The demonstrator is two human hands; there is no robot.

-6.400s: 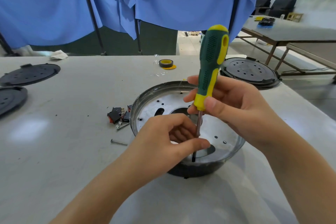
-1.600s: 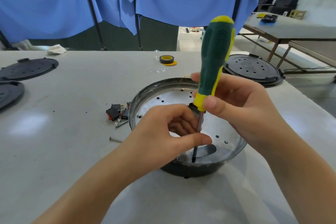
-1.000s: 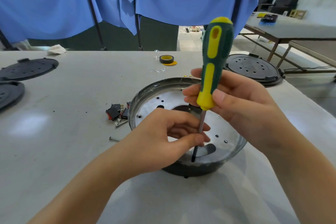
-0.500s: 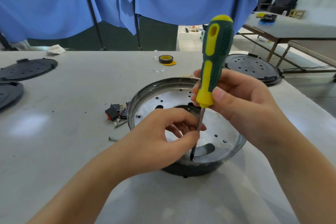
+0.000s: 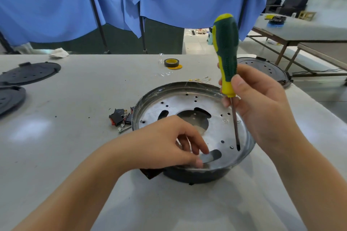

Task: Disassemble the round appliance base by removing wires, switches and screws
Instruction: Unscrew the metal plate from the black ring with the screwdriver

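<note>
While the round base (image 5: 193, 129) sits at the centre of the frame on the grey table (image 5: 75, 99), the green and yellow screwdriver (image 5: 226, 56) is gripped upright by the right hand (image 5: 259, 107), its tip hanging over a small hole near the right rim. The left hand (image 5: 169, 146) is lowered into the pan at lower centre, fingers curled down at the metal plate; whether a screw is pinched cannot be told. Stiff sheet metal with a thin rim is judged here: light, rigid, slippery on the smooth tabletop, so it is best steadied by the rim or dark outer wall. Loose switches (image 5: 120, 118) are seen just left of the base.
</note>
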